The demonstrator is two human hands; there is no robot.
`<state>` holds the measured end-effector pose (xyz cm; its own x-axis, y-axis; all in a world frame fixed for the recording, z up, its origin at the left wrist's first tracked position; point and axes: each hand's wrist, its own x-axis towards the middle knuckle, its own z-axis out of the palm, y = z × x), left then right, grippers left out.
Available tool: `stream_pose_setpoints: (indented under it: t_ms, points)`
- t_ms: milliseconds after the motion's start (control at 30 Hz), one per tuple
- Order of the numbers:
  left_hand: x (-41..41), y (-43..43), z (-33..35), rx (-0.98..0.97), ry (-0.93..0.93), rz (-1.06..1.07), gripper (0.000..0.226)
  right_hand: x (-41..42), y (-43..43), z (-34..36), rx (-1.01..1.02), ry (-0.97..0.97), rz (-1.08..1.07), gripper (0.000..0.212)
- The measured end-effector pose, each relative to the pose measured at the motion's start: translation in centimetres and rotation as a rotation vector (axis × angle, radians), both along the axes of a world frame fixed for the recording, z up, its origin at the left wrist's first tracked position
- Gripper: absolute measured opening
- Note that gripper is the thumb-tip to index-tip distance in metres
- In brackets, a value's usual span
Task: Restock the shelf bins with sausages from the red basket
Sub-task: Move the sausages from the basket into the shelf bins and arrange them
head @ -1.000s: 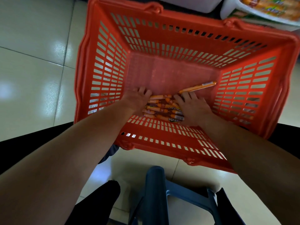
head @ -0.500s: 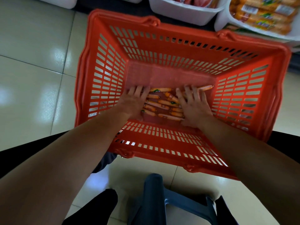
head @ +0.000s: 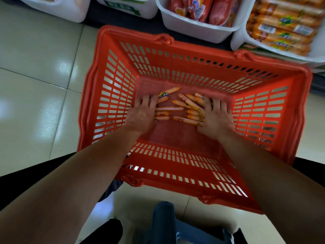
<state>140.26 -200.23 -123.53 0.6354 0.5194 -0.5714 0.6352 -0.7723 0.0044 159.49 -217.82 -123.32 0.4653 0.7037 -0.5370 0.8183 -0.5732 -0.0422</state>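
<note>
Sausages (head: 168, 108) lie flat, mostly crosswise, some diagonal

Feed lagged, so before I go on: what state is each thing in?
Basket: upright, nearly empty.
Sausages: loose, scattered on basket bottom.
Left hand: open, fingers on sausages.
Right hand: open, fingers on sausages.
Bins: stocked with packs.

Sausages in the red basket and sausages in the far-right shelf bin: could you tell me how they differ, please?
The basket sausages are thin and scattered at mixed angles; the bin sausages look thicker and lie stacked roughly parallel. Both are orange.
</note>
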Motion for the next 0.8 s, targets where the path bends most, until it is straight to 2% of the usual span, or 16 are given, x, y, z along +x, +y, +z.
stream_pose_setpoints:
  t_ms: [133, 267, 433, 567, 700, 800]
  points:
    - [0.7, 0.3, -0.3, -0.024, -0.060, 0.103, 0.106, 0.7, 1.5, -0.3, 0.033, 0.000, -0.072, 0.120]
    - [1.9, 0.7, -0.2, -0.036, 0.008, 0.087, 0.119, 1.4, 2.4, -0.3, -0.036, 0.017, -0.017, 0.116]
    - [2.2, -0.2, -0.7, -0.163, -0.022, 0.216, 0.096, 0.9, 2.7, -0.5, -0.046, 0.047, -0.020, 0.105]
    - [2.3, -1.0, -0.5, -0.148, -0.047, 0.238, 0.083, 0.3, 2.9, -0.7, -0.025, 0.141, -0.113, 0.096]
    - [2.8, -1.1, -0.3, -0.175, -0.048, 0.302, 0.068, -1.0, 3.2, -0.9, 0.007, 0.174, -0.137, 0.073]
    - [2.7, -1.0, -0.3, -0.239, -0.102, 0.355, 0.060, -2.0, 3.1, -1.1, 0.039, 0.166, -0.172, 0.071]
